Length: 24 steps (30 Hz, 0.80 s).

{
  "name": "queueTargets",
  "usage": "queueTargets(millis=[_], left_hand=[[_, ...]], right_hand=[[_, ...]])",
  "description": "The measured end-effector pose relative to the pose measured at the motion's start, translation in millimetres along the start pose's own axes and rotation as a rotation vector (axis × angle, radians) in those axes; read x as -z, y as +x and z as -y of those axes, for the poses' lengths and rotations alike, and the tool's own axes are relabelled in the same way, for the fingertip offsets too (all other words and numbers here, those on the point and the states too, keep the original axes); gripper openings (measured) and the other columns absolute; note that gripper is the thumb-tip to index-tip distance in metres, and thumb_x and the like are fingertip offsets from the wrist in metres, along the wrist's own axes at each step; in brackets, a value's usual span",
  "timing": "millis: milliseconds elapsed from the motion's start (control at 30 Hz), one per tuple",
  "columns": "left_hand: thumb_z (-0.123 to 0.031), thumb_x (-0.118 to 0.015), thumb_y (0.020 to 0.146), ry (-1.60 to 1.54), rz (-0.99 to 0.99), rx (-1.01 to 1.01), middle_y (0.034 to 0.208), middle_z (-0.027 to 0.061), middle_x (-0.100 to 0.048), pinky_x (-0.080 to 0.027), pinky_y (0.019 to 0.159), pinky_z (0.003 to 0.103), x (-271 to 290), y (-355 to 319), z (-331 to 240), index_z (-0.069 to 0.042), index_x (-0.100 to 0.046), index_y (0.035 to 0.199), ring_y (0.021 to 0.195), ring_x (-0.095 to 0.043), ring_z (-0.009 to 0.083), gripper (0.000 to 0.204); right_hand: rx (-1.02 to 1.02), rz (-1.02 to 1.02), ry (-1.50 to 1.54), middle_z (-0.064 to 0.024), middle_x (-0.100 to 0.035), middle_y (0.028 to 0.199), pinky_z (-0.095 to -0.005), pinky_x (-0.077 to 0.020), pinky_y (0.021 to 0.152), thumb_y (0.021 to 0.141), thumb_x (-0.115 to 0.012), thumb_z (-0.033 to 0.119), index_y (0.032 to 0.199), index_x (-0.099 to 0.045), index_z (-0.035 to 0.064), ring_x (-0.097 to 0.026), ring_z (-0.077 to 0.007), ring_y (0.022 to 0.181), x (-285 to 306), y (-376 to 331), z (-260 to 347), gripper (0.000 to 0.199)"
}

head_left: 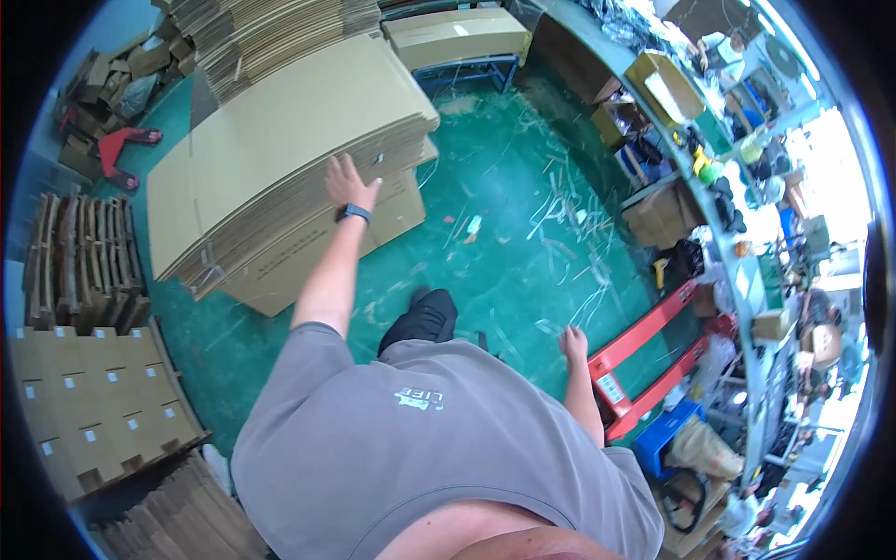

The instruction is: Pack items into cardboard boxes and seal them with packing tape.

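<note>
My left hand [351, 184], with a dark watch on its wrist, reaches forward to the near edge of a stack of flat cardboard sheets [289, 121]. Its fingers are spread and it grips nothing; whether the palm presses on the cardboard I cannot tell. The big sheets lie in a thick pile, and below them a printed cardboard panel [322, 252] stands on the green floor. Low at my right side hangs my right hand [573, 343], apart from the stack. Its fingers are mostly hidden from above, and no object shows in it.
A red pallet jack [644, 350] stands close to my right. Loose plastic strapping [565, 224] litters the green floor ahead. Cartons [103, 397] and folded cardboard [79, 252] are piled on the left. Along the right runs a cluttered workbench [695, 177], with another person [723, 56] far off.
</note>
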<state>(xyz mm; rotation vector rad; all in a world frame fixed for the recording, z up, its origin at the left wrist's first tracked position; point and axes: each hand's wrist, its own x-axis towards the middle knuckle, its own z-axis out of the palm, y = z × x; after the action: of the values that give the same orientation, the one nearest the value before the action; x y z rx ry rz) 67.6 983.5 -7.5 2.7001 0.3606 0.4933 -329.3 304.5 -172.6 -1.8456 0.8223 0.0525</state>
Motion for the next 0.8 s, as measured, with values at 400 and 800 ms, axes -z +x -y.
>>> queueTargets(millis=[400,800], left_hand=[[-0.020,-0.087,0.089,0.250,0.205,0.011,0.172,0.0135,-0.048,-0.036,0.132,0.052,-163,229,-21,-0.007,-0.048,0.166,0.162,-0.040,0.0362,0.087],[-0.007,-0.073,0.099,0.072,0.022,-0.560,0.122,0.0120,-0.082,-0.063,0.097,0.045,-180,477,-475,-0.003,-0.081,0.125,0.119,-0.078,0.0312,0.027]], right_hand=[[0.223,0.439,-0.390,-0.0205,-0.080,0.131,-0.0424,-0.0605,0.099,0.105,-0.075,0.028,0.149,-0.066,0.0002,-0.079,-0.0300,0.117,-180,331,477,0.053],[1.803,0.425,-0.734,-0.0159,-0.068,0.143,-0.0536,-0.0474,0.122,0.099,-0.070,0.028,0.152,-0.061,0.0101,-0.060,-0.0376,0.146,-271,596,942,0.057]])
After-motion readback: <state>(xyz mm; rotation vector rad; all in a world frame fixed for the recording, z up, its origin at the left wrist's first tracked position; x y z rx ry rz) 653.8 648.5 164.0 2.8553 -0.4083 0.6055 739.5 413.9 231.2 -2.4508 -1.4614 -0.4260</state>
